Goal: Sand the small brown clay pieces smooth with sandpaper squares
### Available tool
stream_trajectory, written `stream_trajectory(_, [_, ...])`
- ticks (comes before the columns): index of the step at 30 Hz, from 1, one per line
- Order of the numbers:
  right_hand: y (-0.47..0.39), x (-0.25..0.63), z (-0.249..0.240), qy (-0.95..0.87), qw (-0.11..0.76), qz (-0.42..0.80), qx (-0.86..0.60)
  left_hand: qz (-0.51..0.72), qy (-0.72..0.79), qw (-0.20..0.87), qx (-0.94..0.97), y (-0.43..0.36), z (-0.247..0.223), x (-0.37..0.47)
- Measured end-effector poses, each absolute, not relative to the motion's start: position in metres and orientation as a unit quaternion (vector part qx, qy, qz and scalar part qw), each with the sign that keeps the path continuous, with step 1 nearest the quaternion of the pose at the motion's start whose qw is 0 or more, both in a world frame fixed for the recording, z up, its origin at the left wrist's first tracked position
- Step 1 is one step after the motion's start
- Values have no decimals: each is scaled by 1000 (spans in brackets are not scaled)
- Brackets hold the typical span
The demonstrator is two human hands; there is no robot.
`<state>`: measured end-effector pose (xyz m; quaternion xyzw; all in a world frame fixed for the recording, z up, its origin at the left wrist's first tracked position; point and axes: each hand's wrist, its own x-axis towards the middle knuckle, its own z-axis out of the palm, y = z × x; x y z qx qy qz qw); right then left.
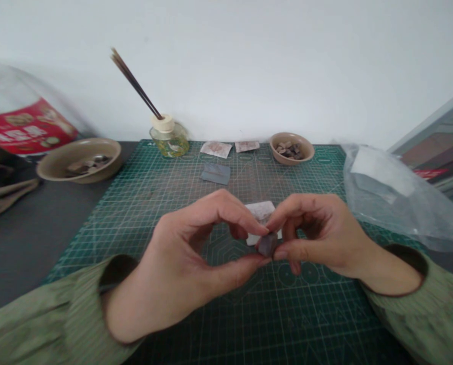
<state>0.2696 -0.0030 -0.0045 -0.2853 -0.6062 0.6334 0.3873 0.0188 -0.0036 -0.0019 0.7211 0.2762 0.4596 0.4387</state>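
Note:
A small grey-purple piece, like a stone or wood chunk (pixel 267 245), is held above the cutting mat between both hands. My left hand (pixel 196 253) pinches it from the left with thumb and index finger. From the right, my right hand (pixel 317 233) grips it the same way, the fingertips of the two hands almost touching. Behind the piece, a white sheet (pixel 260 209) with a greyish smudge lies on the green cutting mat (pixel 143 213), partly hidden by my fingers.
At the back stand a reed diffuser (pixel 170 139) and a small bowl of brownish chunks (pixel 292 161). Smudged paper pieces (pixel 216 149) and a grey sheet (pixel 216 174) lie between them. A larger bowl (pixel 55 172) sits left; a clear plastic bag (pixel 397 203) lies right.

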Motion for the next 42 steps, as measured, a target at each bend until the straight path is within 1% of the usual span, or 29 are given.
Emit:
stream_trajectory(6, [-2,269,-6,-623,373,628,-279,462,282,411,733,-5,-3,16])
stream_trajectory(8, [-2,269,-6,-648,380,588,-300,467,291,417,724,-6,-5,16])
stream_trajectory(13, [-5,268,-8,-716,428,425,-352,467,306,422,714,-5,-9,17])
stream_trajectory(16, [-7,269,-10,-732,443,383,-347,468,301,427,713,-4,-7,19])
stream_trajectory(20, [-7,270,-11,-748,436,367,-340,470,287,426,718,-3,-6,20])
stream_trajectory(27, [-4,272,-9,-762,419,343,-355,472,312,429,705,-1,-11,18])
stream_trajectory(34, [-5,271,-8,-766,420,331,-356,481,302,427,704,-2,-9,19])
stream_trajectory(42, [-6,271,-8,-767,424,323,-358,463,297,435,713,0,-9,18])
